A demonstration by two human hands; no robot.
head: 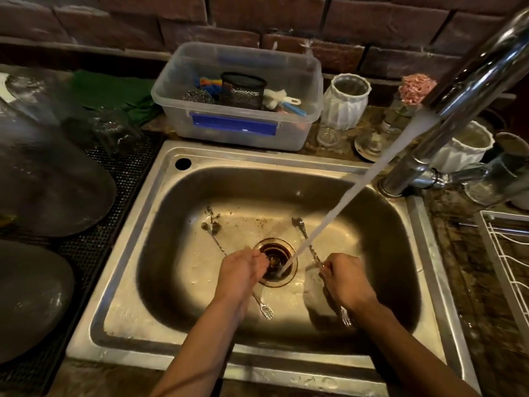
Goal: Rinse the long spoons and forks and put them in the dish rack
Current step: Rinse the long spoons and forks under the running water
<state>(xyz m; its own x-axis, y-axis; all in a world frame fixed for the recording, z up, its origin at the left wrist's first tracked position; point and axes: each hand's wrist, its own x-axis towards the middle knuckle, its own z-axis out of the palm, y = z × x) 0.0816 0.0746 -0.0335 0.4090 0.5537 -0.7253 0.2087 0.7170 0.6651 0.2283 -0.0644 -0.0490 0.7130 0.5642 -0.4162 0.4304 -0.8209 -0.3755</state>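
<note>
— Two utensils are in our hands, and none looks to be in the wire dish rack (503,253) at the right yet, as far as its visible corner shows. Are we far along?

— Hardly, we judge. Our left hand (243,267) has its fingers curled round a long fork (264,308), tines pointing back towards us. Our right hand (343,277) pinches a long spoon (303,232) by its handle, with another fork (345,318) poking out beneath the wrist; whether we grip that one too, we cannot tell.

— And the water?

— The stream (343,202) from the faucet (469,81) falls between our hands into the drain (276,260), crossing the spoon's handle.

— Anything left in the sink (286,164)?

— One more long spoon (211,236) lies on the bottom at the left, its handle running under our left hand. So rinsing is under way, and racking everything remains.
</note>
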